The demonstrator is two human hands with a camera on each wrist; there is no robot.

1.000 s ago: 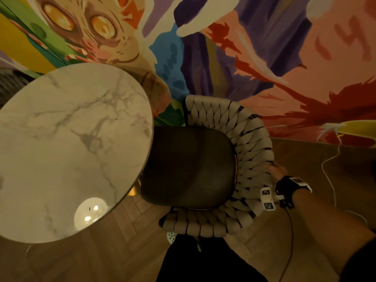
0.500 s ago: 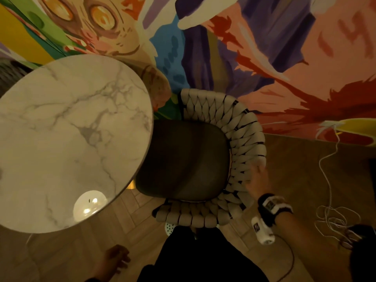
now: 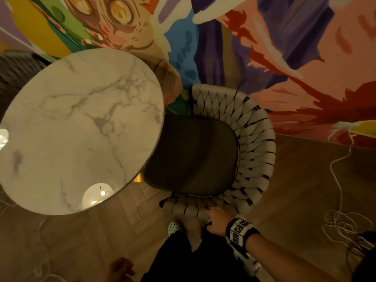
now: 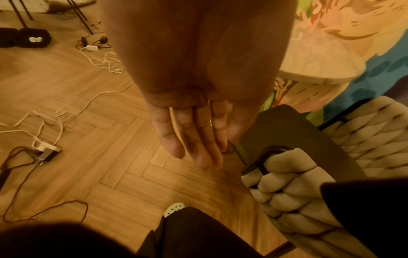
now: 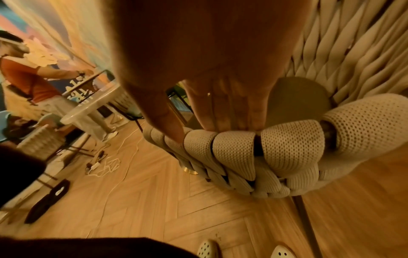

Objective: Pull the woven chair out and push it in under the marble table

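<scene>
The woven chair [image 3: 254, 143] has a cream braided back round a dark seat [image 3: 193, 155]. The seat's left part lies under the edge of the round marble table [image 3: 81, 127]. My right hand [image 3: 216, 219] grips the chair's near braided rim. In the right wrist view my right hand [image 5: 198, 129] lays its fingers over the inner side of the rim [image 5: 287, 144], and the thumb presses the outer side. My left hand [image 3: 120, 268] hangs low at the bottom edge, holding nothing. In the left wrist view my left hand [image 4: 194, 139] has straight fingers over the floor, left of the chair's arm end [image 4: 284, 188].
A painted mural wall [image 3: 284, 58] stands close behind the chair. White cables [image 3: 345, 220] lie coiled on the wooden floor at the right, with more cables and chargers [image 4: 44, 150] at the left. A dark chair [image 3: 16, 72] stands beyond the table. Another person [image 5: 26, 82] stands by a second table.
My right hand has moved from the chair's right side round to its near rim. The seat now sits further under the table. My left hand has come into view, low.
</scene>
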